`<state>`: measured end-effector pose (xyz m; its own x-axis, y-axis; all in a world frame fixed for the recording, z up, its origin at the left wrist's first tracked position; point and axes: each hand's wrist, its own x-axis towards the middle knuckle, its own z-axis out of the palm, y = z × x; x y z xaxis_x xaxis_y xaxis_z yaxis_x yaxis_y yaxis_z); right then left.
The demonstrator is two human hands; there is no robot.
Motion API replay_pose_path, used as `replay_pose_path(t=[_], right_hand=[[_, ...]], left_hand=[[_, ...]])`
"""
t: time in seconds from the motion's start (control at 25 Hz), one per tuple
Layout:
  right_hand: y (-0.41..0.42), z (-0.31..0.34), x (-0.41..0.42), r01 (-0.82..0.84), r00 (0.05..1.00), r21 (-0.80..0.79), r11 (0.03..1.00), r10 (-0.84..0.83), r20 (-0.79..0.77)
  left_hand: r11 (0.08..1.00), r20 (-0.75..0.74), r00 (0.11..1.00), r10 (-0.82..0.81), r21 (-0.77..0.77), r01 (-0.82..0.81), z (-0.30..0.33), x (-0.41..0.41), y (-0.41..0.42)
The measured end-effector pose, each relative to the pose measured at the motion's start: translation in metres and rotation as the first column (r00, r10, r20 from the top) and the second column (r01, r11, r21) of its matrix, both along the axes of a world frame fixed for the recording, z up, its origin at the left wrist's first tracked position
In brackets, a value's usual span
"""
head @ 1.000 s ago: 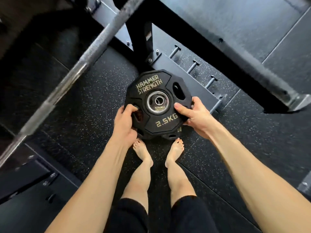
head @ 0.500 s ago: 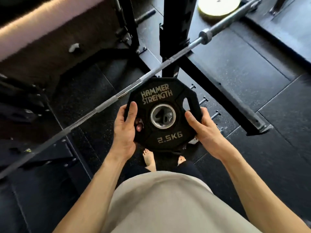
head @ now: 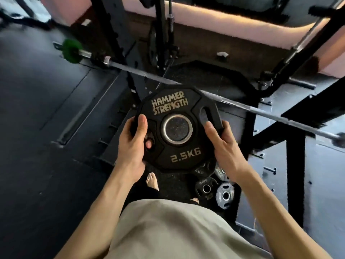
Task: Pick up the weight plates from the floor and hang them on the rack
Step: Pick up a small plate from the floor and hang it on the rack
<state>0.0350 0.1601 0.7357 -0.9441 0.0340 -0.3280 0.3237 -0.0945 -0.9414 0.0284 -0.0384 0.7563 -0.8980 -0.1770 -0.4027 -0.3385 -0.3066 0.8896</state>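
Plate: the black 2.5 kg weight plate sits at the middle of the frame, held up off the floor, its printed face turned toward me and its centre hole clear.
Left hand: my left hand grips the plate's left edge, thumb laid on the face, a fingertip showing through the grip slot.
Right hand: my right hand clasps the right edge, thumb on the face, fingers wrapped behind.
Key relation: the plate lies flat between both hands, neither hand nearer; the rack rises in the upper middle of the frame, beyond the plate, so I judge the hole must be turned to face a peg there. I cannot make out which peg.
Barbell: a steel barbell crosses from upper left to right, passing behind the plate's top edge.
Still on the floor: smaller plates lie low and right of centre, near my bare foot.
Surface: dark speckled rubber floor.
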Motion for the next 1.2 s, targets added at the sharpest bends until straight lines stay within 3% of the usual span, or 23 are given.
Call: replay_pose_path(t=[0.2, 0.44, 0.76, 0.84, 1.2], right_hand=[[-0.122, 0.022, 0.012, -0.369, 0.924, 0.084, 0.926, 0.375, -0.073], [-0.315, 0.026, 0.049, -0.606, 0.785, 0.089, 0.791, 0.612, -0.096], [-0.551, 0.026, 0.085, -0.725, 0.684, 0.055, 0.686, 0.727, -0.059], [-0.572, 0.028, 0.082, -0.725, 0.683, 0.052, 0.687, 0.727, -0.07], [-0.795, 0.016, -0.015, -0.78, 0.622, 0.027, 0.625, 0.779, -0.078]], left_hand=[[0.925, -0.071, 0.922, 0.38, 0.018, -0.38, 0.012, 0.082, -0.112], [0.765, -0.125, 0.757, 0.642, 0.031, -0.643, 0.015, 0.171, -0.278], [0.66, -0.168, 0.647, 0.744, 0.03, -0.751, 0.024, 0.24, -0.485], [0.652, -0.167, 0.64, 0.75, 0.024, -0.758, 0.023, 0.239, -0.504], [0.624, -0.147, 0.62, 0.771, -0.019, -0.781, 0.013, 0.153, -0.718]])
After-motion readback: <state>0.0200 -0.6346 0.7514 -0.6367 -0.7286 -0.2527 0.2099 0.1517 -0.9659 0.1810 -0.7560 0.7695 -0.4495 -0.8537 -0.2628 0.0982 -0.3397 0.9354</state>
